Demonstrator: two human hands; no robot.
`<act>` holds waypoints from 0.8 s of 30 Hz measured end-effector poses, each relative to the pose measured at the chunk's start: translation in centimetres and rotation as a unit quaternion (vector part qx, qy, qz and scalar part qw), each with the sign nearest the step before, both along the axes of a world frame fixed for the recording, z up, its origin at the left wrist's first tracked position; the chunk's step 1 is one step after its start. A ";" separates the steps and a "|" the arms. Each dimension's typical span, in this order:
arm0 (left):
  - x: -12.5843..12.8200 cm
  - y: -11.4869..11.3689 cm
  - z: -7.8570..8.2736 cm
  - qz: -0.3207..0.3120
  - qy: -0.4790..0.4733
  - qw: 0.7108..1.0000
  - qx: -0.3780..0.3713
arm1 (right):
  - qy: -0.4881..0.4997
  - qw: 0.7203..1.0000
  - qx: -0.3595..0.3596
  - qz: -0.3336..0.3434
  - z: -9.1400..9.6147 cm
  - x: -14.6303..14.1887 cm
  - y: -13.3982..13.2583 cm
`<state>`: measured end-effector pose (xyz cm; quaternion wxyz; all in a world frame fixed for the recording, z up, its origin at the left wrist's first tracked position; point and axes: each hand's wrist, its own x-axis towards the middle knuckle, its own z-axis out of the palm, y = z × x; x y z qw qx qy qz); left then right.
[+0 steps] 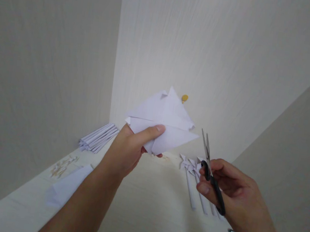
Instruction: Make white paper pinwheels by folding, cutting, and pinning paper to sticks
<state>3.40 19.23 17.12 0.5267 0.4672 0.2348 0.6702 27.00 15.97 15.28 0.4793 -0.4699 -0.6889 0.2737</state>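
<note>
My left hand (pixel 135 147) grips a square white sheet of paper (pixel 162 111) with slits cut in from its corners, the thumb on top and the fingers beneath. The paper is raised above the table, and some of its corner flaps bend up. In my right hand (pixel 233 189) is a pair of scissors (pixel 208 164) with black handles. Its blades point up and stand slightly apart, to the right of the paper and not touching it.
Rolled paper sticks (pixel 98 137) are stacked at the left wall. In front of them lie small light-brown bits (pixel 63 165) and white paper sheets (pixel 70 184). Several paper pinwheels on sticks (pixel 191 184) lie at right. A yellow round thing (pixel 184 98) is on the back wall.
</note>
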 end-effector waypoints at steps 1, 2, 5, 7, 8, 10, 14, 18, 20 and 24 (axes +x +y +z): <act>0.0 0.0 0.0 -0.003 0.000 1.000 0.002 | -0.015 1.000 0.002 -0.010 0.0 0.1 -0.1; 0.0 0.0 0.0 -0.005 -0.001 1.000 0.003 | -0.031 0.999 0.004 -0.021 0.1 0.1 -0.1; -0.1 0.0 -0.1 -0.015 -0.009 1.000 0.004 | -0.068 0.996 0.009 -0.049 0.2 -0.1 0.0; -0.1 0.1 -0.1 -0.022 -0.017 1.000 0.011 | -0.088 0.995 0.017 -0.053 0.3 -0.3 0.0; -0.1 0.1 -0.1 -0.022 -0.021 0.999 0.015 | -0.096 0.994 0.021 -0.052 0.3 -0.4 -0.1; -0.1 0.0 0.0 -0.016 -0.028 0.999 0.019 | -0.107 0.992 0.030 -0.052 0.3 -0.7 -0.2; 0.0 -0.1 0.3 0.001 -0.039 0.999 0.005 | -0.112 0.992 0.033 -0.047 0.3 -0.9 -0.4; -0.1 -0.1 0.3 0.018 -0.041 0.999 -0.004 | -0.104 0.993 0.039 -0.042 0.3 -1.1 -0.5; -0.1 -0.1 0.2 0.019 -0.039 0.999 -0.003 | -0.102 0.993 0.044 -0.045 0.3 -1.2 -0.5; -0.1 -0.1 0.2 0.016 -0.032 0.999 -0.004 | -0.104 0.993 0.042 -0.043 0.3 -1.2 -0.6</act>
